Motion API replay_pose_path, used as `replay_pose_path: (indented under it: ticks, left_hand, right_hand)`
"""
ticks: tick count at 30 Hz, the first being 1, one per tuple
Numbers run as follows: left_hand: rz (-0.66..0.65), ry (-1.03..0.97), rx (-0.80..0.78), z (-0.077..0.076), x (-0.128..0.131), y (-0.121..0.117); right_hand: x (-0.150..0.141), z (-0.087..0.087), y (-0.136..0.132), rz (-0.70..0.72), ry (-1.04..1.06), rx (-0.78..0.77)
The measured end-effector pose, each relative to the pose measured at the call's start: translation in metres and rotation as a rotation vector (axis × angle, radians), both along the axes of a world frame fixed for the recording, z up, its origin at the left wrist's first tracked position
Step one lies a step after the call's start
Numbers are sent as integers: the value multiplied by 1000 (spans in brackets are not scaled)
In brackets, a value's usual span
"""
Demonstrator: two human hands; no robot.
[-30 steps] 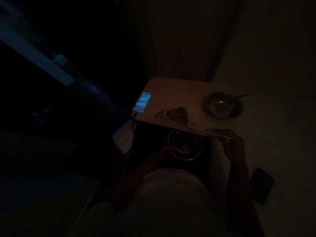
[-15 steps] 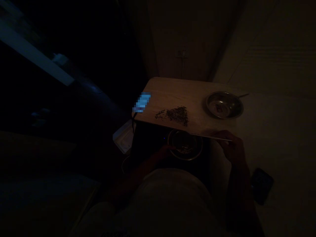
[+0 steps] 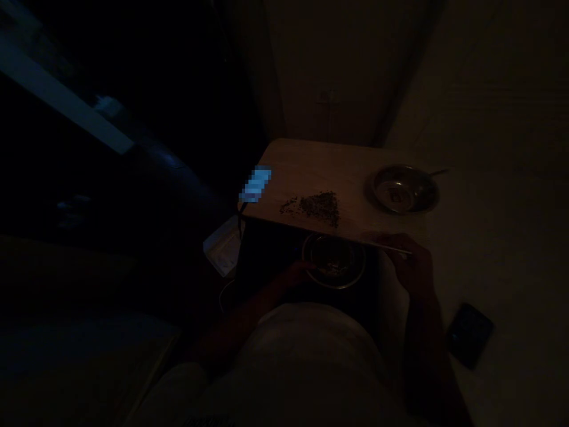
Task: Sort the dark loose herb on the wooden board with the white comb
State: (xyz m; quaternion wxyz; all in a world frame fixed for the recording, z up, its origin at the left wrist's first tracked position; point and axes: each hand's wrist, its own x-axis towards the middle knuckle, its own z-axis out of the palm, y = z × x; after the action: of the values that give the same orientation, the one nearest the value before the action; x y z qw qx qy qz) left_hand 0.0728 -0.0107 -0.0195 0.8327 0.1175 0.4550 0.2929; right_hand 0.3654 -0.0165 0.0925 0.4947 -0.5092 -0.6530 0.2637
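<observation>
The room is very dark. My left hand point(image 3: 299, 274) grips the rim of a metal bowl point(image 3: 334, 260) held just below the near edge of a small wooden table point(image 3: 320, 172). A pile of small dark bits point(image 3: 319, 205) lies on the table near that edge. My right hand point(image 3: 411, 264) is closed on a thin pale stick point(image 3: 391, 248) that lies along the table's near edge, right of the pile.
A second metal bowl point(image 3: 403, 188) with a spoon handle stands at the table's right end. A lit phone screen point(image 3: 255, 184) lies on its left edge. A white box point(image 3: 223, 249) sits below left, a dark phone point(image 3: 469, 333) on the floor at right.
My right hand with the stick has slid a little to the left along the table edge. The bowl and my left hand have stayed put.
</observation>
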Motion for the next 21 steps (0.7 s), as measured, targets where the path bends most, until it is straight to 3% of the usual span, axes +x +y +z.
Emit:
replay_pose_path:
  ticks: [9, 21]
  left_hand:
    - [-12, -32, 26, -12, -4, 1]
    - [-15, -85, 0, -2, -1, 2]
  right_hand:
    - [4, -3, 0, -4, -1, 29]
    - [7, -7, 1, -77, -23, 77]
